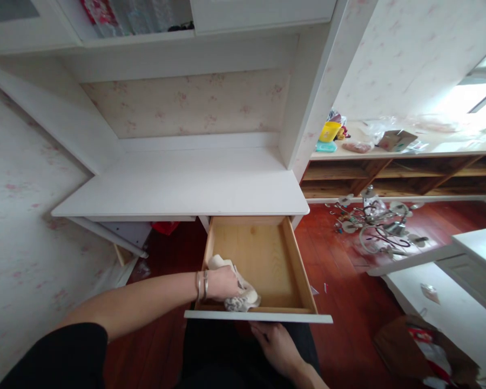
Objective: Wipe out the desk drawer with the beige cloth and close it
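In the head view, a wooden drawer was seen pulled out from under a white desk, its long axis running from the desk straight toward the person and its white front panel nearest the camera. Inside the drawer, only a crumpled pale cloth was seen, lying in the near left corner against the front panel; the rest of the wooden bottom showed bare. The left hand was laid on top of the cloth, fingers curled down over it and closed around part of the fabric, with two bangles worn at the wrist. The right hand was held below the front panel, just under its lower edge; whether it gripped anything could not be told, since the fingers were hidden by the panel. To the right, a chandelier was seen lying on the red wooden floor, beside a low shelf unit topped with clutter.
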A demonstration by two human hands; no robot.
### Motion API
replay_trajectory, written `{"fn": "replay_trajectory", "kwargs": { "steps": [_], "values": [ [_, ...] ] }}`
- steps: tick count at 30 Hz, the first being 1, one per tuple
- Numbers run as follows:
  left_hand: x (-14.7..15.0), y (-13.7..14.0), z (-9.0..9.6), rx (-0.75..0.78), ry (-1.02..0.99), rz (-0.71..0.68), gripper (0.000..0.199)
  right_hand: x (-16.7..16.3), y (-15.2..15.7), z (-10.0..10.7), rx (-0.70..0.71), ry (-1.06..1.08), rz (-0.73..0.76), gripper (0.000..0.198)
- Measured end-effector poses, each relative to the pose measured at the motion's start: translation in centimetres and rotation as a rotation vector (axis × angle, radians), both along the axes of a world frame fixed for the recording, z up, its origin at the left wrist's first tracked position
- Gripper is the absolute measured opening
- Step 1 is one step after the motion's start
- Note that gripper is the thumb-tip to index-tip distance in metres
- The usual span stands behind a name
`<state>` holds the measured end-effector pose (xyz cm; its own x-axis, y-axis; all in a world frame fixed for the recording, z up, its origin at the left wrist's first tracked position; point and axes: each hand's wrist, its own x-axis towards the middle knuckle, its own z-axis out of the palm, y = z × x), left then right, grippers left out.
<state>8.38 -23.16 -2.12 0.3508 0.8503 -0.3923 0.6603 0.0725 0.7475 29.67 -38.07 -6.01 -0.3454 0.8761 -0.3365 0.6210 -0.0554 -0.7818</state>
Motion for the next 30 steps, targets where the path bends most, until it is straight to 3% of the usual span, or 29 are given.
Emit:
{"fn": "replay_trajectory", "kwargs": {
  "steps": [2,5,9,14,17,20,25,30],
  "values": [
    [-1.9,0.5,0.4,0.036,0.04,-0.174,0.034,0.0,-0.1,0.0,0.011,0.015,0.001,0.041],
    [-3.6,1.5,1.0,0.071,0.057,-0.222,0.042,-0.1,-0.2,-0.2,0.02,0.025,-0.009,0.04],
    [-4.3,4.4,1.2,0.138,0.076,-0.178,0.043,-0.3,-0.5,-0.6,0.033,0.033,-0.028,0.039],
    [-3.2,10.2,0.5,0.246,0.057,-0.07,0.041,-0.5,-0.6,-0.6,0.059,0.023,-0.037,0.037],
    [-2.5,12.3,0.0,0.308,0.022,0.005,0.043,-0.6,-0.6,-0.2,0.054,-0.014,-0.035,0.036],
    [-2.1,12.3,-0.1,0.31,0.001,0.051,0.043,-0.6,-0.6,0.0,0.035,-0.021,-0.04,0.036],
    [-1.3,9.3,0.5,0.213,0.006,0.129,0.026,-0.5,-0.4,-0.2,0.016,0.022,-0.044,0.038],
    [0.1,6.5,0.7,0.061,-0.075,0.362,0.013,-0.4,-0.1,-0.3,0.008,0.08,-0.037,0.038]
  ]
}}
